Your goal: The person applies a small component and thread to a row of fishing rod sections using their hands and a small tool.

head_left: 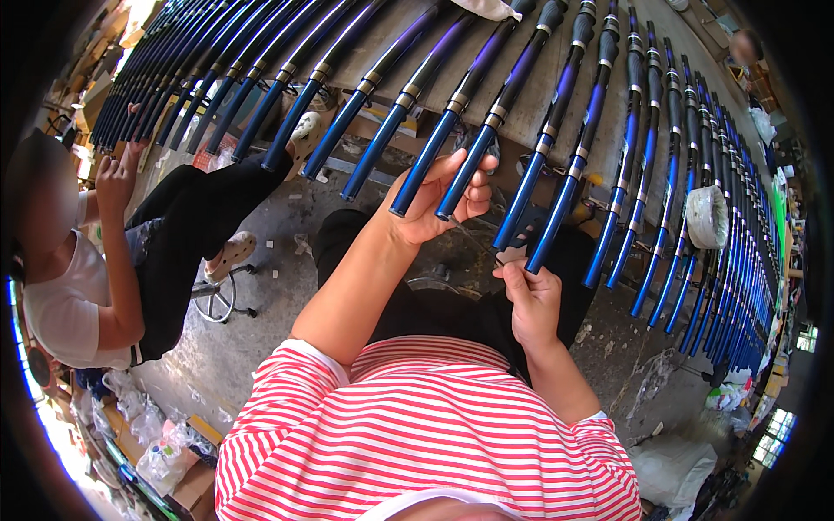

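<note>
Blue-and-black fishing rods lie side by side, their glossy blue butt ends jutting over the table edge toward me. My left hand (445, 195) reaches under two of them, fingers curled around the blue butt of one fishing rod (470, 172). Lower and to the right, my right hand (532, 300) is closed in a pinch, thumb up, just below the end of another rod (554, 224). Whatever sits in that pinch is too small or hidden to name.
A roll of clear tape (706, 217) rests on the rods at the right. At the left, a seated co-worker (78, 295) has hands raised by the far-left rods. Below is a wheeled stool base (221, 300). Plastic bags (169, 456) and boxes lie at lower left.
</note>
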Tool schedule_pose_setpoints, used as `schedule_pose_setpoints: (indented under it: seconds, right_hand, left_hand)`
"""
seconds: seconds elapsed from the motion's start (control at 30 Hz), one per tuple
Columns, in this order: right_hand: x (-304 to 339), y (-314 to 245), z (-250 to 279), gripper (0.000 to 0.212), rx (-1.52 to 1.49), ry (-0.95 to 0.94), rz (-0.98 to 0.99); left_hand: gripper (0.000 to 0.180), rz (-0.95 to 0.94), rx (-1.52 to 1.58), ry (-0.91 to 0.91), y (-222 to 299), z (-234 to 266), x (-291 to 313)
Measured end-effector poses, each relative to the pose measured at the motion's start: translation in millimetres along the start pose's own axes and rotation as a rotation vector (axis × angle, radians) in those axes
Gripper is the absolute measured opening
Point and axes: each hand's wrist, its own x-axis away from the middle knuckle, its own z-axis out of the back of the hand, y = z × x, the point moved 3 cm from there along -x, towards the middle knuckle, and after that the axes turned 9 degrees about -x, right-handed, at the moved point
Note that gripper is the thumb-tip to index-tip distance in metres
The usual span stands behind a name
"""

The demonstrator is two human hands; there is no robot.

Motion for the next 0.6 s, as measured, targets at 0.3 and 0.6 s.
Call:
schedule_pose_setpoints:
  seconds: [0.3,0.6]
  right_hand:
    - [-0.8,-0.4,-1.5,0.019,-0.004,-0.006,0.014]
    - [-2.5,2.5,-3.3,0.017,-0.041,-0.011,0.029]
  left_hand:
    - [0.038,-0.004,0.078,-0.113,-1.1,6.6,-1.0]
    - [0.041,-0.017,0.127,-0.151,-1.1,8.0,-1.8]
